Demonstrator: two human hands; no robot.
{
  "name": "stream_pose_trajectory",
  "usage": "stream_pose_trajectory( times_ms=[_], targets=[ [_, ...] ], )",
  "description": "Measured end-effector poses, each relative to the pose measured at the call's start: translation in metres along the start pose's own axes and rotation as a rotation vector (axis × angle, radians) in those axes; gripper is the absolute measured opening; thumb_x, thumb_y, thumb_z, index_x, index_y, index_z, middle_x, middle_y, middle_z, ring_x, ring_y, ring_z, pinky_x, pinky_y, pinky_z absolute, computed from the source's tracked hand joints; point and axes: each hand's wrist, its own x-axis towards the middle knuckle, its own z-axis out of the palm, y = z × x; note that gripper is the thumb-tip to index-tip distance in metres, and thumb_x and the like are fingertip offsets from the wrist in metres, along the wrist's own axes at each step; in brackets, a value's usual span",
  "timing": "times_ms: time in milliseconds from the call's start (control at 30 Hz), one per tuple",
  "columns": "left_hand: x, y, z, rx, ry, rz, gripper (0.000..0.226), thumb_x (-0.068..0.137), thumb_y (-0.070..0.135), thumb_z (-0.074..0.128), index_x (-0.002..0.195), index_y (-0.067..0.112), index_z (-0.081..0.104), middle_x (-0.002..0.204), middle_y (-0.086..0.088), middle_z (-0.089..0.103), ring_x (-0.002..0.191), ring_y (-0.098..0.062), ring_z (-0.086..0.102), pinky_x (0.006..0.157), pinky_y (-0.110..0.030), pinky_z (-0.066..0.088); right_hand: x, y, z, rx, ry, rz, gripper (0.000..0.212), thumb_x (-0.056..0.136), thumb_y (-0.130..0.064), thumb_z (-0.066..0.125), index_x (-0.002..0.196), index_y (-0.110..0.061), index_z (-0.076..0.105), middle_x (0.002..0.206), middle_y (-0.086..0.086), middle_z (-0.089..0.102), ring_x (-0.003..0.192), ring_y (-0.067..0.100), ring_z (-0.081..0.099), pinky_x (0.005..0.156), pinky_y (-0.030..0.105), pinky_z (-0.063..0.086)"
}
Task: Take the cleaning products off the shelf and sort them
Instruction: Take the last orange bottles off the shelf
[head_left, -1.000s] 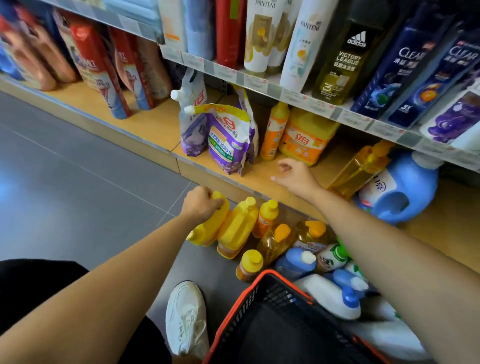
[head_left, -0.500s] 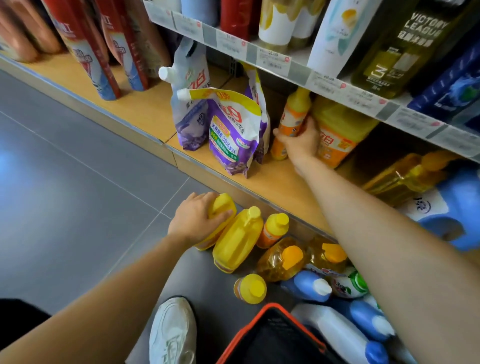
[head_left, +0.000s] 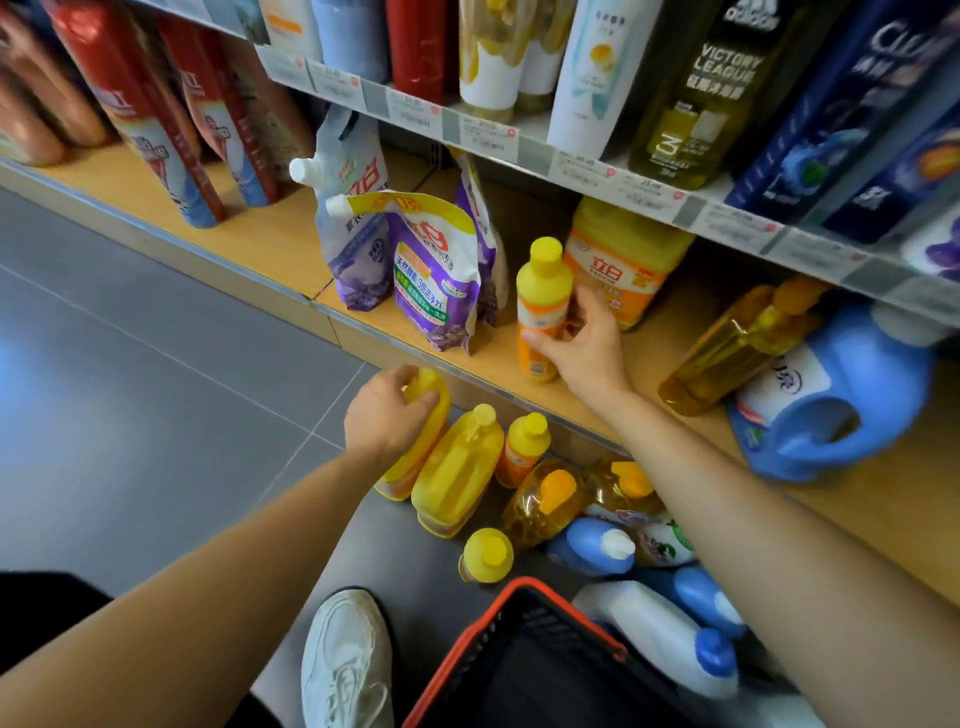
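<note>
Reaching past the basket (head_left: 470, 631) rim; open grey floor (head_left: 156, 389) on my left. My left hand (head_left: 387, 418) curls over a yellow jug (head_left: 415, 467), end of the floor row under the shelf lip (head_left: 415, 358). Farther in, my right hand (head_left: 584, 351) wraps the small yellow bottle (head_left: 543, 280), just beside purple pouches (head_left: 431, 275).

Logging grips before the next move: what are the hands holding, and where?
The right hand grips the small yellow-capped bottle at the shelf around its lower body. The left hand grips the top of a yellow bottle on the floor.
</note>
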Motion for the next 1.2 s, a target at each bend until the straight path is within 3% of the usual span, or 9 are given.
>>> stream_pose_trajectory(
  times_ms=[100, 167, 233, 400, 600, 733, 833, 933, 1200],
  targets=[
    [-0.015, 0.03, -0.015, -0.079, 0.073, 0.098, 0.043, 0.091, 0.042, 0.062, 0.131, 0.027, 0.064, 0.134, 0.0, 0.064, 0.122, -0.023, 0.059, 0.093, -0.037, 0.049, -0.031, -0.018, -0.022, 0.003, -0.023, -0.049, 0.058, 0.076, -0.012, 0.085, 0.123, -0.027, 0.055, 0.116, -0.016, 0.06, 0.109, -0.01, 0.055, 0.092, 0.009, 0.043],
    [-0.03, 0.061, -0.027, -0.272, 0.018, 0.218, 0.041, 0.089, 0.045, 0.061, 0.125, 0.027, 0.067, 0.122, 0.004, 0.066, 0.117, -0.02, 0.06, 0.089, -0.034, 0.049, -0.049, -0.033, -0.037, -0.007, -0.038, -0.08, 0.062, 0.075, -0.014, 0.086, 0.12, -0.04, 0.052, 0.116, -0.021, 0.059, 0.11, -0.01, 0.055, 0.094, 0.01, 0.043],
    [-0.05, 0.095, -0.041, -0.458, -0.087, 0.339, 0.046, 0.089, 0.048, 0.056, 0.126, 0.023, 0.067, 0.122, 0.005, 0.066, 0.118, -0.017, 0.059, 0.098, -0.037, 0.051, -0.065, -0.048, -0.05, 0.037, -0.079, -0.055, 0.063, 0.074, -0.014, 0.087, 0.117, -0.044, 0.052, 0.117, -0.022, 0.06, 0.11, -0.005, 0.059, 0.095, 0.018, 0.047],
    [-0.1, 0.152, -0.063, -0.721, -0.248, 0.528, 0.034, 0.101, 0.034, 0.054, 0.13, 0.018, 0.064, 0.122, 0.0, 0.07, 0.118, -0.015, 0.064, 0.099, -0.034, 0.053, -0.108, -0.077, -0.073, 0.162, -0.141, 0.044, 0.06, 0.077, -0.008, 0.085, 0.126, -0.029, 0.059, 0.116, -0.003, 0.071, 0.103, 0.005, 0.067, 0.085, 0.021, 0.053],
    [-0.143, 0.183, -0.082, -0.757, -0.415, 0.625, 0.035, 0.106, 0.016, 0.048, 0.138, 0.007, 0.055, 0.127, -0.015, 0.069, 0.12, -0.023, 0.065, 0.1, -0.038, 0.054, -0.146, -0.108, -0.107, 0.315, -0.238, 0.137, 0.043, 0.081, -0.006, 0.077, 0.122, -0.012, 0.063, 0.11, -0.002, 0.074, 0.1, 0.007, 0.067, 0.086, 0.025, 0.053],
    [-0.164, 0.206, -0.088, -0.689, -0.434, 0.685, 0.03, 0.104, 0.013, 0.051, 0.131, 0.004, 0.06, 0.116, -0.015, 0.072, 0.103, -0.016, 0.069, 0.087, -0.029, 0.058, -0.167, -0.119, -0.133, 0.393, -0.268, 0.166, 0.041, 0.085, -0.009, 0.075, 0.123, -0.018, 0.062, 0.109, -0.008, 0.074, 0.102, 0.005, 0.067, 0.084, 0.02, 0.052],
    [-0.172, 0.218, -0.083, -0.695, -0.387, 0.677, 0.026, 0.103, 0.014, 0.055, 0.124, 0.002, 0.065, 0.111, -0.016, 0.074, 0.1, -0.021, 0.071, 0.086, -0.036, 0.059, -0.181, -0.119, -0.145, 0.357, -0.197, 0.142, 0.047, 0.084, -0.015, 0.077, 0.126, -0.025, 0.059, 0.119, -0.008, 0.072, 0.111, 0.008, 0.066, 0.087, 0.02, 0.052],
    [-0.174, 0.221, -0.072, -0.796, -0.291, 0.596, 0.021, 0.101, 0.019, 0.059, 0.116, 0.008, 0.069, 0.101, -0.007, 0.078, 0.096, -0.02, 0.073, 0.082, -0.037, 0.061, -0.19, -0.113, -0.153, 0.216, -0.147, 0.174, 0.069, 0.065, -0.029, 0.088, 0.123, -0.037, 0.052, 0.128, 0.002, 0.064, 0.113, 0.018, 0.065, 0.089, 0.026, 0.056],
    [-0.164, 0.237, -0.046, -0.946, -0.086, 0.36, 0.027, 0.097, 0.039, 0.066, 0.111, 0.018, 0.074, 0.091, 0.004, 0.078, 0.089, -0.015, 0.074, 0.066, -0.027, 0.06, -0.196, -0.097, -0.181, 0.022, -0.015, 0.19, 0.069, 0.061, -0.026, 0.096, 0.114, -0.029, 0.053, 0.121, 0.0, 0.059, 0.113, 0.015, 0.06, 0.096, 0.038, 0.054]
  ],
)
